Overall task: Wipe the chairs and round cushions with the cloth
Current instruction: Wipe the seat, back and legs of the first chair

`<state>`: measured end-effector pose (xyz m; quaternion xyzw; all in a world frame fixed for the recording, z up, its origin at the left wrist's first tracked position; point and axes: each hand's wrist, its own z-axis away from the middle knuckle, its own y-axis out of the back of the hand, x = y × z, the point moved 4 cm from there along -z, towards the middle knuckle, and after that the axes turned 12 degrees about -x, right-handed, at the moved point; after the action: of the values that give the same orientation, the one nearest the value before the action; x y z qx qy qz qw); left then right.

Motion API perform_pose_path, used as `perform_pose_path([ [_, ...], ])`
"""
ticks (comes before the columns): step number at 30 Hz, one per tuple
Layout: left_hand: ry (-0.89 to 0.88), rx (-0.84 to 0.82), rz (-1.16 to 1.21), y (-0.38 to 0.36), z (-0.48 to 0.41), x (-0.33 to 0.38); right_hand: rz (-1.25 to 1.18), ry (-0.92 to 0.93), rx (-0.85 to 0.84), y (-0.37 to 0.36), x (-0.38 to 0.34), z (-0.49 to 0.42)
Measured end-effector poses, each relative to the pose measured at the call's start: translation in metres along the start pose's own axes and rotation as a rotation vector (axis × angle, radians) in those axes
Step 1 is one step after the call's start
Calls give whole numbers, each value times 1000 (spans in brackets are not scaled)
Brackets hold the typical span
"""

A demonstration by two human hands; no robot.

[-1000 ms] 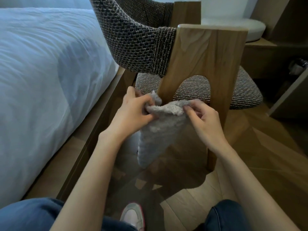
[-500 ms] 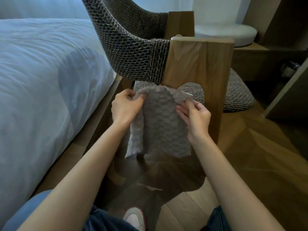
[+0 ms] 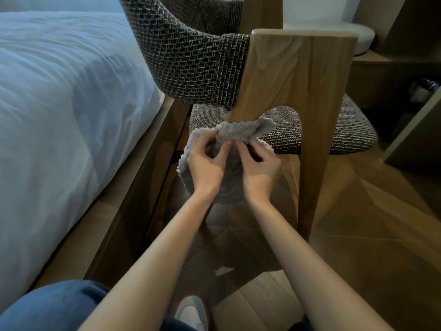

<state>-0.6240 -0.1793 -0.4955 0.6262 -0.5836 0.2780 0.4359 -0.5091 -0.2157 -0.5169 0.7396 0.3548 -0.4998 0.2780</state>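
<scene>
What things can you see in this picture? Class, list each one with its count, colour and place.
chair: one, wood frame with brown woven fabric, centre
cloth: one, grey, in front of the chair
cushion: one, white, top right, behind the chair
bed: one, white, left
floor: one, brown wood, bottom and right
shoe: one, grey-white, bottom centre
jeans: one pair, blue, bottom edge
left hand: one, pinches the cloth
right hand: one, pinches the cloth
</scene>
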Motion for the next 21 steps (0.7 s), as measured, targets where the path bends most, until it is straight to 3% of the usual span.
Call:
perform_pose_path([
  [4, 55, 36, -79, 2, 9, -25, 93, -2, 43, -4, 22, 9],
  [8, 175, 53, -103, 1, 20, -59, -1, -106, 35, -16, 52, 18],
  [18, 407, -340, 3, 2, 53, -164, 9, -411, -438, -64, 160, 51],
  [21, 459, -447, -2, 3, 58, -193, 53, -378, -563, -76, 180, 53],
])
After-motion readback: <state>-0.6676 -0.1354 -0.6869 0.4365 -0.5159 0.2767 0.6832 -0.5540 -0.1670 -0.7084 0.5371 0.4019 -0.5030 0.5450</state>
